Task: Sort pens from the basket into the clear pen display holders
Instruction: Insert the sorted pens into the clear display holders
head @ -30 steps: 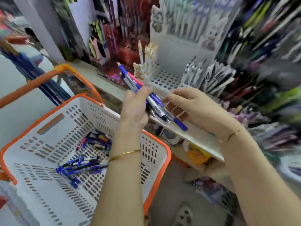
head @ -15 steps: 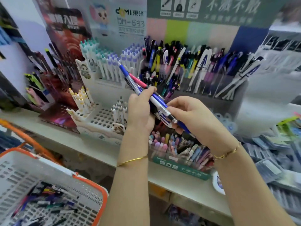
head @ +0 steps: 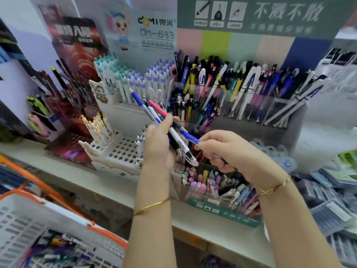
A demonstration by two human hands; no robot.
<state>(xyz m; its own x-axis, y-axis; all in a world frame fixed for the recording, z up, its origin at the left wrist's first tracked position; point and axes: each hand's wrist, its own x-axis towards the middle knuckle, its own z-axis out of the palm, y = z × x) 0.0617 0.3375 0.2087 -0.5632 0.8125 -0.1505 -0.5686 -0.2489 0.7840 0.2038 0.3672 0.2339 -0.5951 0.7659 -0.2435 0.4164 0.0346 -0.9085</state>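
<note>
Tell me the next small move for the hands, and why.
Probably draw the blue pen free of the bundle: the right hand pinches it, its end lies against the bundle the left hand grips, and the clear holder stands behind.

One head-worn wide-angle camera looked forward and down, close above the left hand point(head: 157, 146) and right hand point(head: 229, 151), facing the shelf point(head: 87, 182); the basket point(head: 19, 215) showed lower left.
</note>
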